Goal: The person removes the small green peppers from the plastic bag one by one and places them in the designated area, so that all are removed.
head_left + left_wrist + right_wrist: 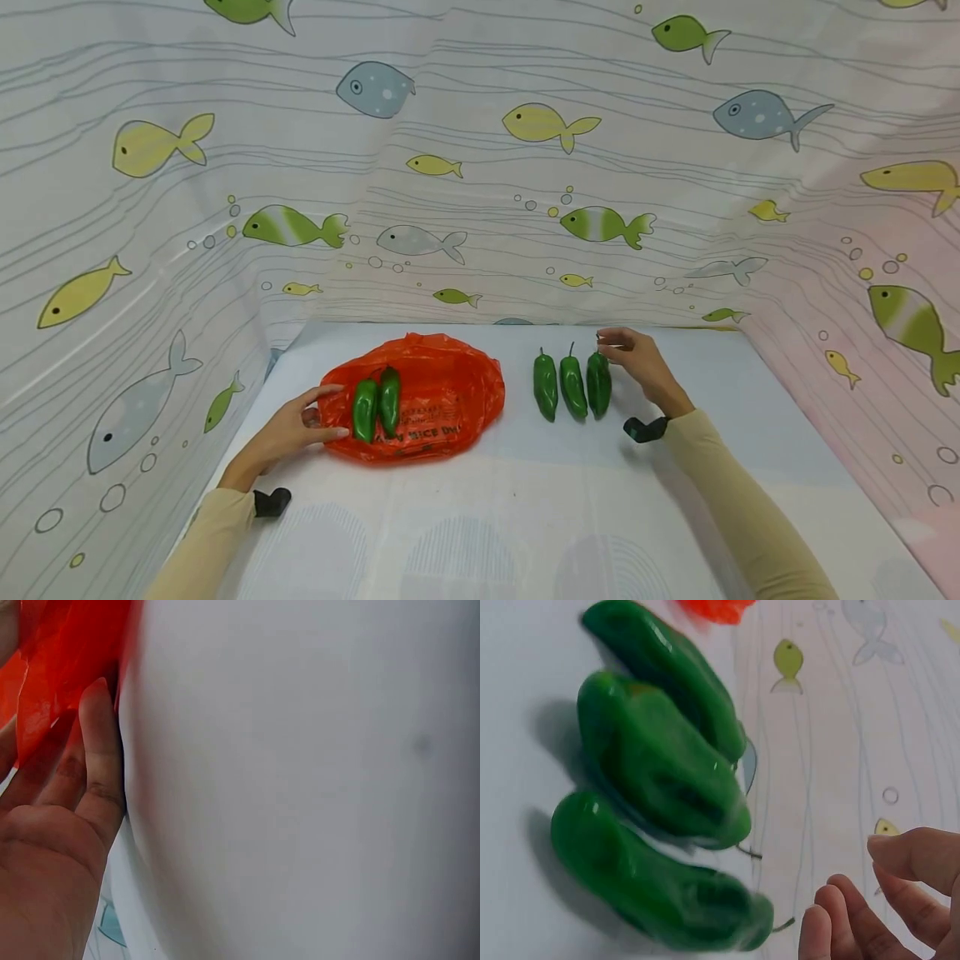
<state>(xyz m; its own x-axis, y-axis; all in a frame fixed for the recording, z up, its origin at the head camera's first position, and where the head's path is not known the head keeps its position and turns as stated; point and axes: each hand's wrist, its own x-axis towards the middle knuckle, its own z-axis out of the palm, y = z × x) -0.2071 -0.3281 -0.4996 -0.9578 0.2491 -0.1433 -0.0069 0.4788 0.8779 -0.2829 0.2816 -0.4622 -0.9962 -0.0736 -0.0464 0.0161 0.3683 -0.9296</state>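
The right hand [641, 362] sits at the stem end of the nearest of 3 green peppers [598, 383] — fingers loosely curled, off the stem, holding nothing. Each pepper's long axis runs toward the person. The left hand [288, 429] rests flat-fingered on the red bag [442, 396] — 2 more peppers [377, 404] lie there.

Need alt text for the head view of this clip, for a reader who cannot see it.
Two hands work on a white table: the left hand touches the edge of an orange plastic bag with two green peppers on it, while the right hand is at the stem of the rightmost of three peppers in a row. Fish-patterned sheets enclose the scene.
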